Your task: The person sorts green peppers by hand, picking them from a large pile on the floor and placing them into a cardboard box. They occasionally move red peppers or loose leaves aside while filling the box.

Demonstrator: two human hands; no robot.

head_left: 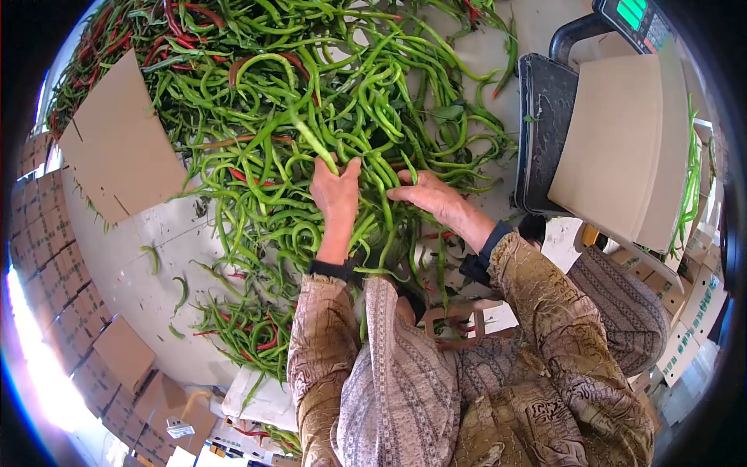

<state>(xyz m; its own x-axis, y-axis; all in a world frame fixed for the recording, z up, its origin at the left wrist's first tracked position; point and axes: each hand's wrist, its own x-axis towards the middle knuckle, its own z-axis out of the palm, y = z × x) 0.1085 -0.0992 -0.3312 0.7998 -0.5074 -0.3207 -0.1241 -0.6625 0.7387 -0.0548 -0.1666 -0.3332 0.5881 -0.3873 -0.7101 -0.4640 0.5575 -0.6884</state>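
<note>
A big heap of long green chili peppers [311, 86], with a few red ones mixed in, covers the pale table [148, 272]. My left hand [336, 193] is closed around a bunch of green peppers [311, 140] at the near side of the heap. My right hand [429, 194] lies just to the right of it, fingers curled into the same bunch of peppers. Both arms wear patterned sleeves with dark cuffs.
A flat cardboard sheet [117, 144] lies on the peppers at the left. A weighing scale [576, 132] with a cardboard sheet on its platform and a green display [634, 12] stands at the right. Stacked cardboard boxes [54, 257] line the left edge. Loose peppers [241, 327] lie near my body.
</note>
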